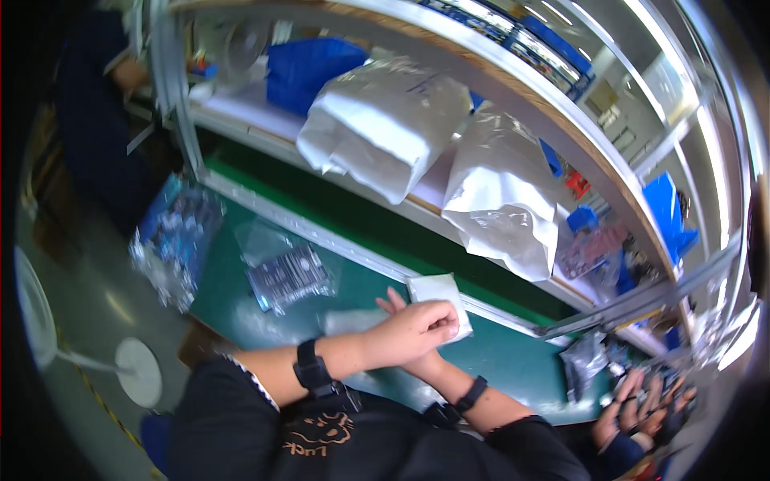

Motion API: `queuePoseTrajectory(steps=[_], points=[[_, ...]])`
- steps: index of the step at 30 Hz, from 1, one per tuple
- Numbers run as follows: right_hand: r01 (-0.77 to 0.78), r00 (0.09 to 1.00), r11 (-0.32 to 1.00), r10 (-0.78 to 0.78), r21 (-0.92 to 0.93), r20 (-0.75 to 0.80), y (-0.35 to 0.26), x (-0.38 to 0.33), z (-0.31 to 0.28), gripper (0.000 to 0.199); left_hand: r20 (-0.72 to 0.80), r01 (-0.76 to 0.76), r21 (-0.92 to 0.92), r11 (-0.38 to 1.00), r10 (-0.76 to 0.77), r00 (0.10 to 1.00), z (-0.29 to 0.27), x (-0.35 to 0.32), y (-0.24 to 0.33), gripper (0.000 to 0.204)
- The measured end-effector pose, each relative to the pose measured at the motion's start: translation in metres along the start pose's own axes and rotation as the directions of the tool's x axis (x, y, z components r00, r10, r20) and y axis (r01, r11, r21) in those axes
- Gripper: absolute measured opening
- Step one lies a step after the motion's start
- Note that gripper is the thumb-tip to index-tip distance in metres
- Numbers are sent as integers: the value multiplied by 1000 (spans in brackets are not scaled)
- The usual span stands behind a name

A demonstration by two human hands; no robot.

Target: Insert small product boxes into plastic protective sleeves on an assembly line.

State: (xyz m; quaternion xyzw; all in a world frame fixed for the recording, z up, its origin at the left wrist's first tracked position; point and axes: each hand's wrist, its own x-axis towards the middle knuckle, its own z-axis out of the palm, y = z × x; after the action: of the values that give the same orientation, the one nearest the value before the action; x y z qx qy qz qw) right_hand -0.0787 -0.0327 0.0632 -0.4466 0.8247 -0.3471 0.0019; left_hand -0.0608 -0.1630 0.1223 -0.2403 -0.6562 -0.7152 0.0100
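My left hand [415,327] reaches across from the left, a black band on its wrist, and its fingers are closed on a small white flat packet [439,293] held just above the green bench mat [497,353]. My right hand [393,303] lies beneath the left hand and is mostly hidden. Only two stretched fingers of it stick out toward the back. I cannot see whether it grips anything. A pale clear bag [351,321] lies on the mat right beside both hands.
A clear bag with a dark ribbed part [289,276] lies left of my hands, and a heap of bagged blue parts [176,240] sits at the mat's left end. Two large white bags [385,120] [501,200] and blue bins [309,68] rest on the shelf. Another person's hands [642,405] work at lower right.
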Motion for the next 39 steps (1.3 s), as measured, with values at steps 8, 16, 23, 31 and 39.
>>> queuePoseTrajectory(steps=[8,16,23,31,39], points=[[-231,973,973,231,2,1,-59,90,-75,23,-156,-407,308,860,468,870,-104,-14,84,16],[642,662,508,-745,-574,82,-105,174,-68,45,-813,50,343,938,270,516,-251,-37,31,18],[256,894,350,-441,-901,83,-39,205,-74,48,-676,378,728,572,507,535,-215,65,21,49],[-114,889,376,-375,-919,-264,-12,225,-108,35,-354,287,935,207,514,781,-201,124,51,19],[-637,633,345,-276,-689,-723,20,268,-71,38,-231,210,973,99,487,842,-152,165,75,27]])
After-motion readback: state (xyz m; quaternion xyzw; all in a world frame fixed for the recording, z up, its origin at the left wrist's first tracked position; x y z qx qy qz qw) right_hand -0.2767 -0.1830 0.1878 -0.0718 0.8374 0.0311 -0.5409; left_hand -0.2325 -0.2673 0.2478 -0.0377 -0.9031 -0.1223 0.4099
